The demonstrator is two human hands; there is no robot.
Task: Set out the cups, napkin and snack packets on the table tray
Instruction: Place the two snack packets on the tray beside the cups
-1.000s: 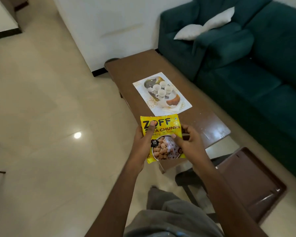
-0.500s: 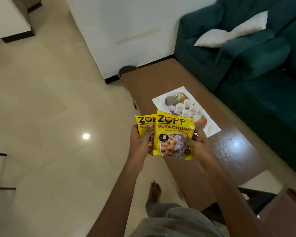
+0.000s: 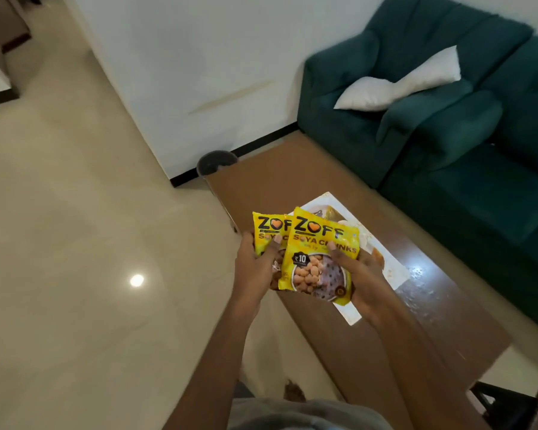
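Two yellow soya chunks snack packets are held up in front of me, fanned apart. My left hand (image 3: 257,262) grips the rear left packet (image 3: 269,229), thumb across its front. My right hand (image 3: 359,274) holds the front packet (image 3: 319,259) from its right side, thumb on the printed name. Behind them the white printed tray (image 3: 395,274) lies on the long brown table (image 3: 280,184). The packets and my hands hide most of the tray, including the cups on it. No napkin is visible.
A dark green sofa (image 3: 448,150) with a white cushion (image 3: 395,83) runs along the table's far right side. A white wall stands behind, with a small dark round bin (image 3: 215,161) at the table's far corner. Pale tiled floor lies left. A dark stool (image 3: 510,405) sits bottom right.
The single stack of packets has been split into two, one in each hand, spread sideways. I have stepped closer, so the packets now cover the tray and cups.
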